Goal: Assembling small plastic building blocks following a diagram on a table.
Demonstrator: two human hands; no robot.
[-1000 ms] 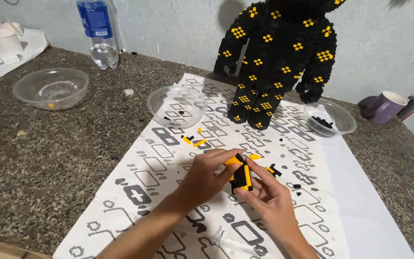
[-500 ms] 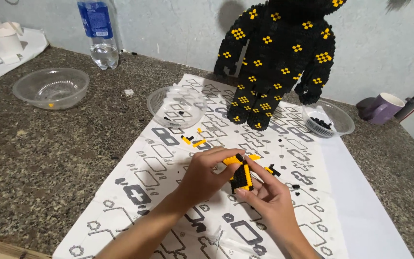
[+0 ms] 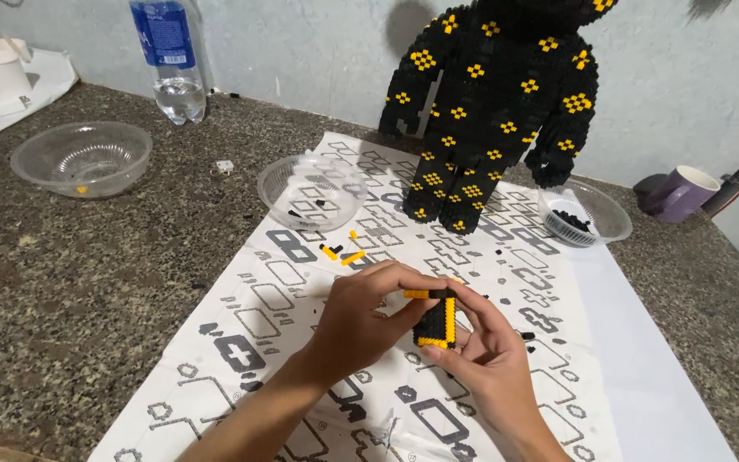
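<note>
Head view shows both hands, the left hand [image 3: 361, 321] and right hand [image 3: 485, 368], clamped together on a small black-and-yellow brick block [image 3: 436, 321] held above the near part of the printed sheet [image 3: 258, 316] on the desk [image 3: 62, 274], with the tall black brick figure [image 3: 493, 103] standing far behind.

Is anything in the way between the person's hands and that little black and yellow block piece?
Nothing visible. Both the left hand and the right hand already touch the black and yellow block piece, holding it above the printed sheet.
</note>
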